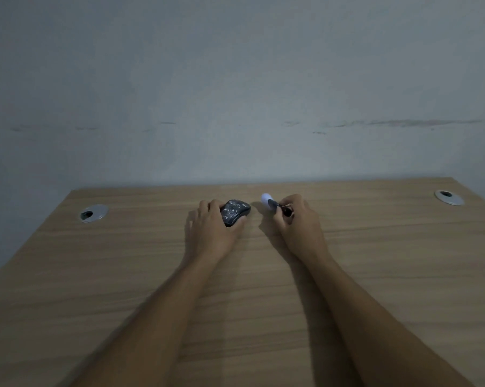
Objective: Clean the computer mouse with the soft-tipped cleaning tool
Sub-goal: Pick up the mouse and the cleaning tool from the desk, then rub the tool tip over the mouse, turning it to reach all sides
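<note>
A dark computer mouse point(235, 211) with pale smudges on its top lies on the wooden desk point(252, 275), near the far middle. My left hand point(211, 229) grips it from the left and front, fingers wrapped round its sides. My right hand point(296, 221) holds the cleaning tool point(275, 204), a short dark handle with a white soft round tip point(266, 197). The tip points left toward the mouse and is a small gap away from it, not touching.
Two grey round cable grommets are set in the desk, one at the left point(93, 213) and one at the far right point(449, 197). A bare pale wall point(241, 93) rises directly behind the desk's far edge.
</note>
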